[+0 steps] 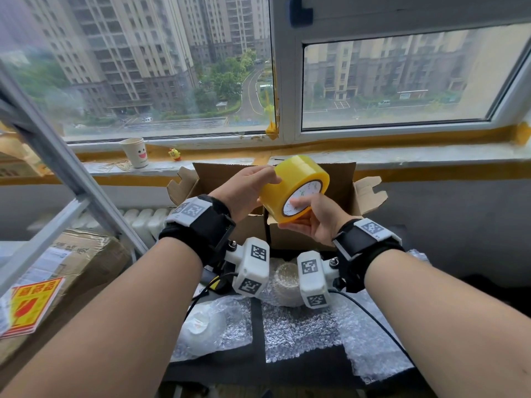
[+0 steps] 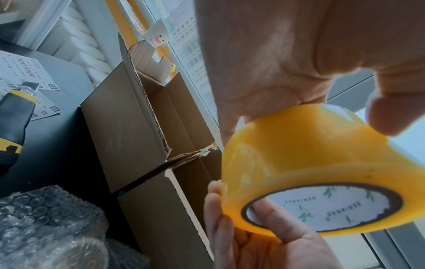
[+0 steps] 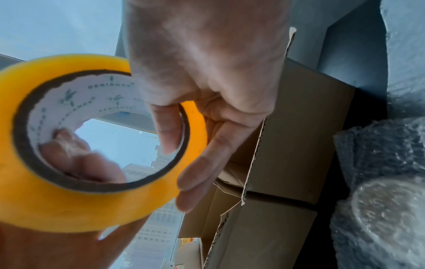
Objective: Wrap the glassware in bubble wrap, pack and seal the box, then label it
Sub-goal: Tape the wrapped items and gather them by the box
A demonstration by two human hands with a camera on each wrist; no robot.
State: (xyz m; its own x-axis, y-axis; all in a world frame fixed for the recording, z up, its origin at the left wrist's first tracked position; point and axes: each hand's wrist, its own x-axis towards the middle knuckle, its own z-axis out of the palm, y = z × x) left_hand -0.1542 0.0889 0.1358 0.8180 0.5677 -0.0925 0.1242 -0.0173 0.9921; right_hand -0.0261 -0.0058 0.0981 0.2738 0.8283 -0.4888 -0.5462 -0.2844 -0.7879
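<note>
- Glassware: one piece wrapped in bubble wrap (image 1: pixel 287 280) lies on the dark table (image 1: pixel 258 366), near the person, just below the two wrist cameras; in the right wrist view the same bundle (image 3: pixel 386 218) sits beside the box.
- Bubble wrap sheets (image 1: pixel 298 328) are spread flat over the table; a white bowl-like piece (image 1: pixel 201 326) rests on the left sheet.
- Cardboard box (image 1: pixel 290 234) stands open at the far edge of the table, below the window sill, its flaps raised; the left wrist view shows the inside of the box (image 2: pixel 184 116), and nothing can be made out in the part that shows.
- Tape roll (image 1: pixel 296 188), yellow with a white printed core, is held in the air above the box, its open core turned toward the person.
- Left hand (image 1: pixel 244 191) grips the roll from the left, thumb and fingers curled over its outer band (image 2: pixel 306 151).
- Right hand (image 1: pixel 313 219) holds the roll from below: the thumb is hooked inside the core (image 3: pixel 168 131) and the other fingers lie along the outer band.
- Yellow-and-black utility knife (image 2: pixel 13 116) lies on the table to the left of the box, partly over a printed sheet (image 2: pixel 25 72).
- Second carton (image 1: pixel 83 271) with red-and-yellow stickers (image 1: pixel 31 305) stands at the left.
- Paper cup (image 1: pixel 134 152) with a smiling face and a small yellow figurine (image 1: pixel 174 154) stand on the window sill (image 1: pixel 431 156).
</note>
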